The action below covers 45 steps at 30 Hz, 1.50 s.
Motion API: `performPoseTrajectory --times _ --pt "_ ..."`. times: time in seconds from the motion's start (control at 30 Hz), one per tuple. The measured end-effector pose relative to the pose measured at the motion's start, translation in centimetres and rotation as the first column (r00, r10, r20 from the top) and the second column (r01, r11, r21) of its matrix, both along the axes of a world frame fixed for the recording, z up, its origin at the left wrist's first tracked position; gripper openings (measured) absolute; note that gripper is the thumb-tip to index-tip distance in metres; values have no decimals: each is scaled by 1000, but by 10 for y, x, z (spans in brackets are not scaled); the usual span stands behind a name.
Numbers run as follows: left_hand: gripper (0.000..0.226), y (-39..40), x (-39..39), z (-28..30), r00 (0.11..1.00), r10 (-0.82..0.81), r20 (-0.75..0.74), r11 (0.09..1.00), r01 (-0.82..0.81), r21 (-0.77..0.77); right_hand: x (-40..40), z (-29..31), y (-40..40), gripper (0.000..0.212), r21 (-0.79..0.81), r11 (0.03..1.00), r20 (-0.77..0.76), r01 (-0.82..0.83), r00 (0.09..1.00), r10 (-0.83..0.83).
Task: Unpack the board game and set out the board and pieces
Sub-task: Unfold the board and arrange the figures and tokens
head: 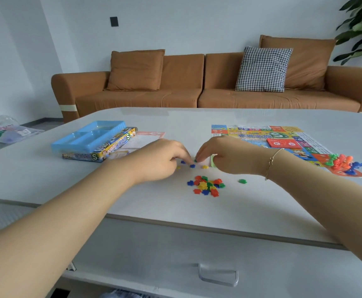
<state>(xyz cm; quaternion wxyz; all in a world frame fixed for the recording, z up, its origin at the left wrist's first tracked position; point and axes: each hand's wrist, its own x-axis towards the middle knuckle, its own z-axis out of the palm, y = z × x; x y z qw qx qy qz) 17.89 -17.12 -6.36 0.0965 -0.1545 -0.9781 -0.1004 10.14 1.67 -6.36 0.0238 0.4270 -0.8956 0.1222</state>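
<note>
Two hands work over the white table [132,203]. Nearest lies a pile of coloured tokens [205,186]. Beyond it, the left hand [158,160] curls fingertips onto loose tokens; the right hand [225,155] pinches a green token [195,160] (partly hidden). Farther back: game board [283,136] right, blue tray [89,135] on its box [102,150] left.

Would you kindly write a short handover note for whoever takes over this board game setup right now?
Left hand: fingertips down among loose small plastic tokens; grip unclear.
Right hand: pinching a green token at the table.
Colourful paper board lies unfolded at right, with a red card deck and plastic pawns on it. Mixed-colour token pile sits mid-table. Blue plastic tray rests on the game box at left.
Done: unpacking.
Left: gather stray tokens, arrange pieces.
</note>
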Motion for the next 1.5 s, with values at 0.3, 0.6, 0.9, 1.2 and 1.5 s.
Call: performPoseTrajectory --times 0.3,0.6,0.9,1.2,1.5 --pt "53 1 1 -6 999 40 25 995 -38 -88 14 2 14 56 91 996 13 -13 1000 11" --pt "56 -6 -6 -3 989 130 -73 986 -137 -94 7 6 18 62 -8 999 41 50 998 -49" --pt "47 1 -18 -6 987 155 51 979 -147 -143 10 1 18 64 18 1000 52 -2 999 1" --pt "26 18 -67 3 958 247 144 952 -212 -221 21 9 32 53 -52 999 29 -8 1000 10" --pt "27 18 -118 -5 967 205 155 979 -199 -49 6 6 52 49 -113 993 32 37 999 -34"
